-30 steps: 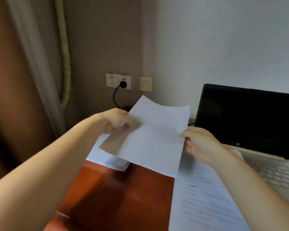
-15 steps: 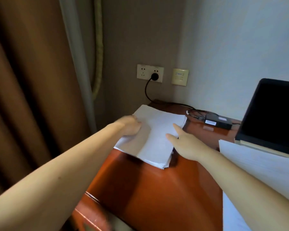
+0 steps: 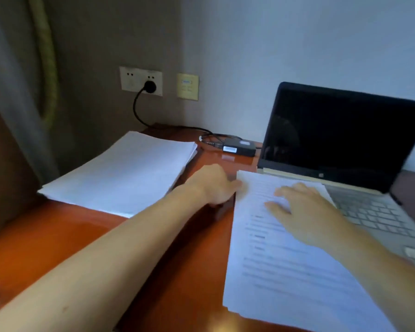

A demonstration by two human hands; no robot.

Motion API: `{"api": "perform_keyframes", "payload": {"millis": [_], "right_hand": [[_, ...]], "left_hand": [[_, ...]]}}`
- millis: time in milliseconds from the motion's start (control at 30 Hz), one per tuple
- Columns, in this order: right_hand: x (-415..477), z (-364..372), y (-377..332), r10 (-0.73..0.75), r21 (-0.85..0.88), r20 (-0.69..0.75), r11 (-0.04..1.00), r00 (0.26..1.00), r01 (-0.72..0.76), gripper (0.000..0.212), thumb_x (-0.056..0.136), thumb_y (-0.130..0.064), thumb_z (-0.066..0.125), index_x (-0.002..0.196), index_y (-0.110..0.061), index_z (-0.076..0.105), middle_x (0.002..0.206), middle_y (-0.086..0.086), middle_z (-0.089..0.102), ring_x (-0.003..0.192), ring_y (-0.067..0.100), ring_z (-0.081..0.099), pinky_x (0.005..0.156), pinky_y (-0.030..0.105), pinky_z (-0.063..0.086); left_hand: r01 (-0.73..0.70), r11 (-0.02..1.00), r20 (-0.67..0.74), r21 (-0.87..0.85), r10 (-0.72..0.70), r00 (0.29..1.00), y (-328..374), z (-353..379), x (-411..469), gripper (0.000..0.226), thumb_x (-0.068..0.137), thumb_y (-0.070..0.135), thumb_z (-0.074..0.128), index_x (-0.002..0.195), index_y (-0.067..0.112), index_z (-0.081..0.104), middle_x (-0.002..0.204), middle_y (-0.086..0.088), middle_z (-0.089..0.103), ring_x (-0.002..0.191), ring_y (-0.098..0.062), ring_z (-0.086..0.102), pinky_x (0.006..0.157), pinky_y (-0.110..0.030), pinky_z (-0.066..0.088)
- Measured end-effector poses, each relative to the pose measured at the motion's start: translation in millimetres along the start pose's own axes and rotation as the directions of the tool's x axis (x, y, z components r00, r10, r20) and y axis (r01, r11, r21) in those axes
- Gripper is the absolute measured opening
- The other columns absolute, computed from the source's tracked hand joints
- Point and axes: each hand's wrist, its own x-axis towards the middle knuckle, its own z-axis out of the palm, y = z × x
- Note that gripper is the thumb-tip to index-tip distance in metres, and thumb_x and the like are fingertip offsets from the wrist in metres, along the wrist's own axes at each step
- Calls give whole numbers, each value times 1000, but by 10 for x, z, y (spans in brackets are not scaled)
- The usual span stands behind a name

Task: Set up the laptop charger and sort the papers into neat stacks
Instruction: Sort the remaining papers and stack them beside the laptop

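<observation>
Printed white paper pile [image 3: 285, 264]: lies at 4 o'clock on the red-brown wooden surface [image 3: 58, 248]. Its far edge meets the base of the open black-screened laptop [image 3: 345, 140]; touching or overlapping, cannot tell.

Judgement on handling: loose sheets, light, floppy, slick on each other and on polished wood. 1 sheet would slide or curl if dragged by its middle. Best taken at 2 opposite edges, or at a corner with the rest pinned down.

Right hand [image 3: 304, 214]: flat on the pile's upper half, fingers [image 3: 285, 191] spread and straight, holding nothing.

Left hand [image 3: 213, 185]: at the pile's 10 o'clock corner, thumb against the paper edge. Its fingers are hidden, so I cannot tell whether it pinches a sheet.

Look: several sheets, lines of blurred text, near corner slightly fanned.

Second stack, blank white paper [image 3: 120, 173], at 10 o'clock, well apart, edges fairly square.

Black charger brick [image 3: 240, 147] at 12 o'clock between the 2 stacks' far ends, its black plug [image 3: 150, 87] in the wall socket.
</observation>
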Motion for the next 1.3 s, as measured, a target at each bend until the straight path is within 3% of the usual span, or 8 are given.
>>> {"api": "perform_keyframes", "payload": {"millis": [133,333,533,733,933,1067,1200,1300], "right_hand": [[-140,65,212,-85,120,13,989,996,82,53,98,-59,39,145,-35,41,144,-6,44,136,21,34,111,32,25],[-63,73,360,-92,125,11,988,996,90,54,101,-53,40,148,-28,40,148,-3,43,140,19,33,114,32,22],[-37,89,465,-16,184,-164,982,986,46,49,96,-44,54,142,-26,49,141,-7,48,136,16,36,115,33,24],[13,82,537,116,391,-242,920,963,-12,47,93,-38,63,138,-25,54,139,-11,50,133,10,36,104,21,27],[-18,67,439,75,476,-226,878,971,43,23,92,-47,60,97,-28,72,94,-14,70,93,7,63,85,33,52],[-56,16,401,-15,368,-159,927,987,73,40,93,-61,47,95,-26,68,90,-13,69,90,10,62,81,33,51],[-89,-32,377,-53,359,-52,931,997,68,60,87,-80,28,93,-32,62,86,-12,66,89,12,60,82,37,51],[-132,-104,337,-59,462,6,886,998,49,81,77,-93,17,102,-33,66,96,-9,71,97,10,63,93,39,50]], "left_hand": [[10,982,71,-187,3,997,143,197,95,58,90,63,65,55,17,59,49,5,59,49,-8,54,57,-24,41],[74,940,98,-333,-43,994,210,286,193,39,85,40,82,75,3,73,67,-5,69,49,-10,52,47,-16,36],[-25,971,62,-239,41,997,145,317,245,57,99,53,58,70,5,65,69,-12,64,57,-16,56,55,-24,36],[-201,979,-240,-34,187,953,-20,279,179,50,106,48,41,69,20,60,66,2,62,65,-23,61,56,-34,40],[-219,971,-363,101,240,900,49,266,122,41,97,45,59,63,22,53,59,5,56,54,-10,50,50,-24,27],[-274,937,-178,-215,238,955,78,303,82,48,99,45,59,64,13,64,60,-5,59,55,-10,49,56,-30,41],[-347,815,-37,-465,374,927,167,340,-51,39,103,48,52,95,14,70,87,-5,74,79,-27,70,78,-47,56],[-409,738,-37,-536,464,885,311,386,-145,30,107,44,47,99,23,67,77,2,67,64,-13,57,64,-31,45]]}}
